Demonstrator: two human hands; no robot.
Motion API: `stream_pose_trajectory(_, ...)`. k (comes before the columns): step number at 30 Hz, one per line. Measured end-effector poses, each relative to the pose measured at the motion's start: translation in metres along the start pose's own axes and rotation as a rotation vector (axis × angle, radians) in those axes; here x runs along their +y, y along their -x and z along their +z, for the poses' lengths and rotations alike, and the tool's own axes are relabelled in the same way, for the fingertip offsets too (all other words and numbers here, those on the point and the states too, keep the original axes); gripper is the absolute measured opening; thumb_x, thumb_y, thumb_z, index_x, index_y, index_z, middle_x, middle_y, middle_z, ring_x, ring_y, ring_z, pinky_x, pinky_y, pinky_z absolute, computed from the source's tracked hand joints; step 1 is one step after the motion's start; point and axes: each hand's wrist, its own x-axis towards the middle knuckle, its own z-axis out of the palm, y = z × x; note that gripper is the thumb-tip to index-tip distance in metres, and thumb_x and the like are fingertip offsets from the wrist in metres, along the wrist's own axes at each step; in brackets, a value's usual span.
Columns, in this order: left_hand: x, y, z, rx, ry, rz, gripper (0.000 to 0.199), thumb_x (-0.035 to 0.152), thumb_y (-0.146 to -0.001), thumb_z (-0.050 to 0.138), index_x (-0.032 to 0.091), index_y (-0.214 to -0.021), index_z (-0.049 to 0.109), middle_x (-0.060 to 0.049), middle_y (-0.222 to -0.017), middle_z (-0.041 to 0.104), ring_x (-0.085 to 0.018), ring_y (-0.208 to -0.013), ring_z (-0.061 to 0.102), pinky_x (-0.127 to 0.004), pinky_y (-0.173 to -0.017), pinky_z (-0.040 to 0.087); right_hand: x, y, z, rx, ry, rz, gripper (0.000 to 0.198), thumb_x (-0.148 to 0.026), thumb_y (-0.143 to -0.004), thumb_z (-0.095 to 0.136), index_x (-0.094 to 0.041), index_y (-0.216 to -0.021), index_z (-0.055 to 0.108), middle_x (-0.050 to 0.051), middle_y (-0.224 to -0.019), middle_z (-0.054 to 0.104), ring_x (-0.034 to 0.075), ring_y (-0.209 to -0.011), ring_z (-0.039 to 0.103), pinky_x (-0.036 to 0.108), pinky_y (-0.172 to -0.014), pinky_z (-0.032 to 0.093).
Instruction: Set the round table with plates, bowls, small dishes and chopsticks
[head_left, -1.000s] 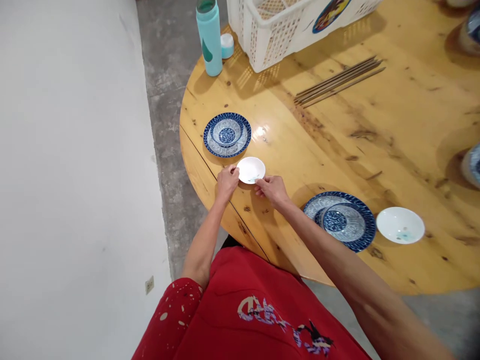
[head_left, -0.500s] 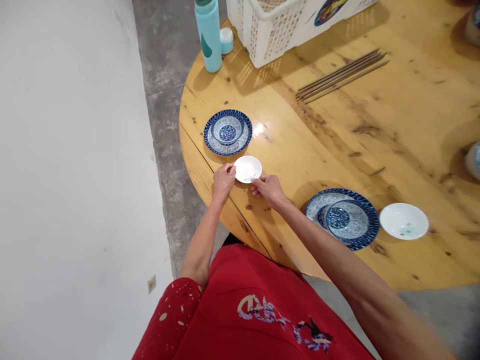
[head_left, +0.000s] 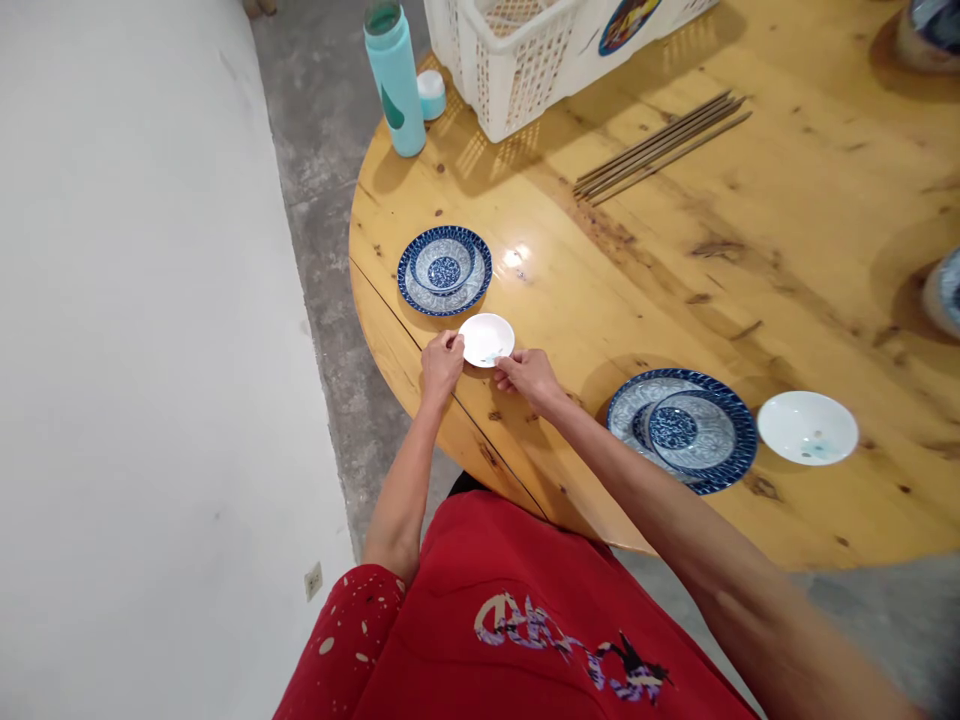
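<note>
Between my hands is a small white bowl (head_left: 486, 338) with a faint green pattern near its front rim. My left hand (head_left: 442, 362) pinches its left edge, and my right hand (head_left: 527, 376) grips the rim at the lower right. Just behind it, a blue-and-white patterned plate (head_left: 481, 290) carries a matching bowl (head_left: 444, 268). To the right of my right hand lies another blue-and-white plate (head_left: 739, 440) bearing a patterned bowl (head_left: 701, 430); my forearm passes close to its front edge. Another white bowl (head_left: 808, 425) sits at that plate's right side.
Several chopsticks (head_left: 660, 150) lie on the round wooden table (head_left: 570, 290). At the back stand a white perforated basket (head_left: 517, 80), a turquoise bottle (head_left: 397, 90) and its apparent lid (head_left: 431, 95). Patterned pots (head_left: 946, 290) stand at the right edge. A white wall (head_left: 150, 350) is on the left.
The camera view has shifted slightly, moving the table's things a little within the picture. Both hands keep hold of the small white bowl, which stays beside the left plate.
</note>
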Motion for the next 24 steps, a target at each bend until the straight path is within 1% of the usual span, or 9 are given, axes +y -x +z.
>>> stream_pose_trajectory(6, 0.0023, -0.0017, -0.0013, 0.009, -0.025, 0.009, 0.021, 0.021, -0.093, 0.053, 0.019, -0.079, 0.067, -0.003, -0.081, 0.072, -0.016, -0.078, 0.063, -0.025, -0.074, 0.043, -0.0002, -0.0029, 0.0009, 0.007, 0.022, -0.032, 0.023, -0.009, -0.086, 0.061, -0.015, -0.065, 0.059, 0.002, -0.056, 0.065, 0.010, -0.043, 0.058, 0.016, -0.042, 0.041)
stream_pose_trajectory(11, 0.0040, -0.0005, -0.0025, 0.014, -0.033, 0.023, 0.023, 0.022, -0.093, 0.052, 0.019, -0.075, 0.064, -0.002, -0.077, 0.069, -0.016, -0.074, 0.060, -0.025, -0.072, 0.042, -0.0006, -0.0032, 0.0017, 0.002, -0.010, -0.022, 0.022, -0.009, -0.086, 0.061, -0.015, -0.065, 0.060, 0.001, -0.054, 0.064, 0.009, -0.042, 0.057, 0.016, -0.041, 0.040)
stream_pose_trajectory(15, 0.0046, -0.0018, -0.0039, 0.007, -0.052, 0.023, 0.023, 0.022, -0.094, 0.052, 0.019, -0.075, 0.064, -0.003, -0.078, 0.070, -0.016, -0.075, 0.061, -0.026, -0.072, 0.042, 0.0003, -0.0049, 0.0027, -0.002, -0.010, -0.022, 0.023, -0.010, -0.088, 0.060, -0.015, -0.066, 0.060, 0.001, -0.055, 0.064, 0.010, -0.042, 0.058, 0.017, -0.041, 0.041)
stream_pose_trajectory(20, 0.0038, -0.0056, -0.0052, 0.005, -0.057, 0.022, 0.021, 0.021, -0.094, 0.053, 0.020, -0.079, 0.067, -0.003, -0.086, 0.073, -0.017, -0.081, 0.064, -0.026, -0.076, 0.044, 0.0032, -0.0060, 0.0046, -0.007, -0.009, -0.033, 0.022, -0.013, -0.088, 0.062, -0.016, -0.067, 0.060, 0.001, -0.056, 0.065, 0.009, -0.043, 0.058, 0.016, -0.042, 0.042)
stream_pose_trajectory(24, 0.0016, -0.0068, -0.0040, -0.009, -0.043, 0.025, 0.021, 0.021, -0.095, 0.052, 0.019, -0.081, 0.068, -0.004, -0.086, 0.074, -0.017, -0.081, 0.064, -0.026, -0.076, 0.044, 0.0042, -0.0055, 0.0050, -0.004, -0.017, -0.029, 0.022, -0.013, -0.088, 0.063, -0.015, -0.066, 0.059, 0.002, -0.058, 0.066, 0.009, -0.042, 0.057, 0.016, -0.041, 0.042)
